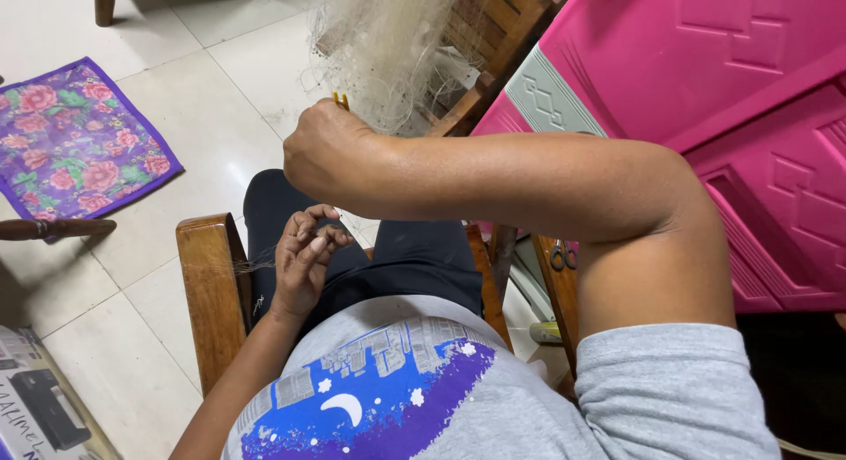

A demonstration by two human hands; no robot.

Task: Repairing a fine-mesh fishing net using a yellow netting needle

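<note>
My right hand [324, 152] is raised across my body and closed on a small yellow tool [340, 100], whose tip pokes out above the knuckles. That tip sits against a bundle of pale, fine netting [388, 46] hanging from above. Down in my lap, my left hand [304, 253] has its fingers curled and pinched together; thin dark threads [251, 266] trail from it over the wooden armrest [211, 288]. I sit in a wooden chair, wearing dark trousers and a grey printed shirt.
A large pink moulded plastic panel [705, 99] leans close on the right. Scissors [562, 255] lie on a wooden ledge beside it. A floral purple mat [75, 138] lies on the pale tiled floor at left, and a printed cardboard box [35, 407] sits bottom left.
</note>
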